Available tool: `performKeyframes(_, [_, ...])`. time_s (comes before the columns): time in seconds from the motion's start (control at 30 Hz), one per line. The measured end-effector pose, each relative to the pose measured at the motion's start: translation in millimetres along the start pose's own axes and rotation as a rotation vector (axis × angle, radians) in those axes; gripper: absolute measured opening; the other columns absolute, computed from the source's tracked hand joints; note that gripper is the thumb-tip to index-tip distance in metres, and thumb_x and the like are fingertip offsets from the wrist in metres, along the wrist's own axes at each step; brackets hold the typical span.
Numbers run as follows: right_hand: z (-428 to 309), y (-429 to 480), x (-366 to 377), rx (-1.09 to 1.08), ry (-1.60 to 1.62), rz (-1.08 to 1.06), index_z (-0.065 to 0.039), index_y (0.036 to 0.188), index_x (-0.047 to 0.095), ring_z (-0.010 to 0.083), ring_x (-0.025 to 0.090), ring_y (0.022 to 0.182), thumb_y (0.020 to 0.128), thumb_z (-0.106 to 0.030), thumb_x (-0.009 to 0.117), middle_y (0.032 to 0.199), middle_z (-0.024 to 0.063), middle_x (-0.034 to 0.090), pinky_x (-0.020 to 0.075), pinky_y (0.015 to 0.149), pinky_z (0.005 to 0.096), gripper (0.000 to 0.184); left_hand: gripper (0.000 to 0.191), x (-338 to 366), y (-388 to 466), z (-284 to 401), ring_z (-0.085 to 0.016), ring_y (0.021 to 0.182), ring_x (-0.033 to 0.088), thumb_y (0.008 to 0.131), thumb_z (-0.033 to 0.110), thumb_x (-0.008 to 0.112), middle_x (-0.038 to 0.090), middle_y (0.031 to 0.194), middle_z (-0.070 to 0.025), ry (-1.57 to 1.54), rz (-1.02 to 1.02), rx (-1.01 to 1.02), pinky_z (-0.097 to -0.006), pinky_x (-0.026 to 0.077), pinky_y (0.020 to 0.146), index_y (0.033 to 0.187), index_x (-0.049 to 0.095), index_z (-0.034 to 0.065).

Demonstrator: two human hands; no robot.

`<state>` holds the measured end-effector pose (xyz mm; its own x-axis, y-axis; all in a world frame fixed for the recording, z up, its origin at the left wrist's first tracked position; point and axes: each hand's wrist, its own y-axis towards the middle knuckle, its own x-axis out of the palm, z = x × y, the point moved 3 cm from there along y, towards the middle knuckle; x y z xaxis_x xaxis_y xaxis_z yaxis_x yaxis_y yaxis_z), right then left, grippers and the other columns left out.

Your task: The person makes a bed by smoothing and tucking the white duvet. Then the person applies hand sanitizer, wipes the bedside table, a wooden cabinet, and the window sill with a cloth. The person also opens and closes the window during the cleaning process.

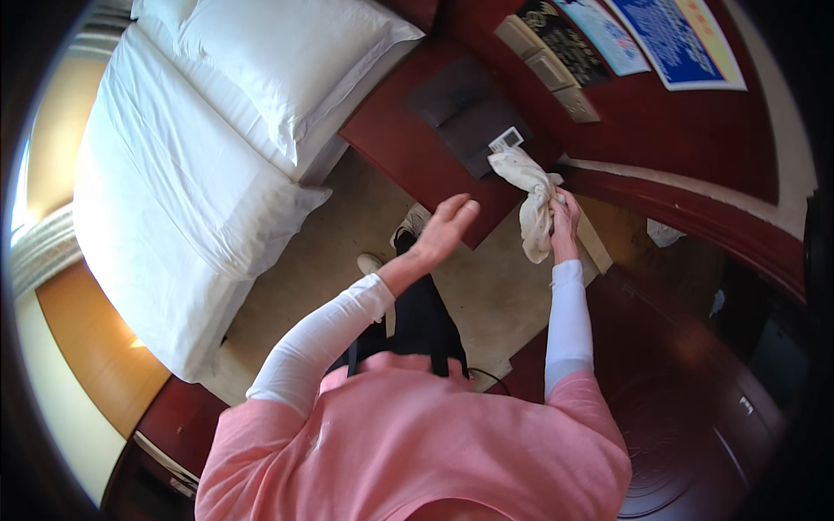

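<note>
My right hand grips a bunched white cloth beside the front right corner of a dark red wooden nightstand. The upper end of the cloth hangs over the nightstand's edge area, close to a small white card with a dark square. That card lies on a dark tray or folder on the nightstand top; its exact kind is unclear. My left hand holds nothing and reaches out in front of the nightstand, fingers extended. Whether the cloth touches the card I cannot tell.
A bed with a white duvet and pillow stands at left. Switch panels and a blue poster are on the red wall panel. A dark red door is at lower right. My shoes stand on the carpet.
</note>
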<state>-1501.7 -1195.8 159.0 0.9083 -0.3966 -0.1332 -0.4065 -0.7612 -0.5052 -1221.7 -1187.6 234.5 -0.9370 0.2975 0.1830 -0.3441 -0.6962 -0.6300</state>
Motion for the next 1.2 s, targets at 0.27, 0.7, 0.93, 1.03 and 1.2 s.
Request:
performKeyframes(0.27, [100,-4,89,-0.283,-1.14,0.406,-0.002,0.129,0.036,0.0416,0.045,0.106,0.073,-0.038,0.057,0.136,0.0163,0.032,0.0394,0.087,0.0468,0.069,0.079,-80,84,-77,-0.028,0.128,0.028,0.084,0.059,0.039,0.026,0.141,-0.0128,-0.351,0.136,-0.096,-0.0415,0.026,0.101,0.137,0.023,0.0031])
performKeyframes(0.7, [183,-156,126,-0.238,-0.797,-0.48,-0.002,0.109,0.056,0.0319,0.042,0.115,0.059,-0.006,0.072,0.126,0.019,0.043,0.034,0.094,0.0403,0.053,0.082,-19,169,-86,-0.026,0.132,0.021,0.084,0.056,0.044,0.015,0.145,-0.0099,-0.824,0.125,0.012,-0.0415,0.02,0.104,0.14,0.01,0.0064])
performKeyframes(0.93, [246,-154,197,0.108,-0.34,-0.811,-0.003,0.127,0.039,0.022,0.041,0.114,0.072,-0.006,0.063,0.124,0.0114,0.043,0.032,0.099,0.0331,0.06,0.071,-31,147,-91,-0.025,0.127,0.029,0.086,0.046,0.047,0.027,0.14,-0.014,-0.792,0.161,0.216,-0.0374,0.027,0.102,0.136,0.023,0.0026])
performKeyframes(1.03, [274,-134,209,-0.025,-0.585,-0.803,-0.002,0.123,0.042,0.022,0.048,0.105,0.073,-0.003,0.056,0.114,0.0099,0.049,0.0382,0.092,0.0313,0.052,0.043,-52,73,-117,-0.023,0.112,0.047,0.089,0.024,0.05,0.047,0.121,-0.0147,-0.911,0.418,0.484,-0.0332,0.039,0.094,0.125,0.041,0.001])
performKeyframes(1.2, [277,-82,239,-0.167,-0.713,-0.682,-0.001,0.115,0.048,0.022,0.052,0.096,0.073,-0.007,0.06,0.103,0.0102,0.053,0.0404,0.087,0.0326,0.044,0.022,-85,-31,-278,-0.012,0.091,0.052,0.084,0.004,0.05,0.056,0.098,-0.0054,-0.825,1.058,0.278,-0.0248,0.042,0.08,0.105,0.055,0.001])
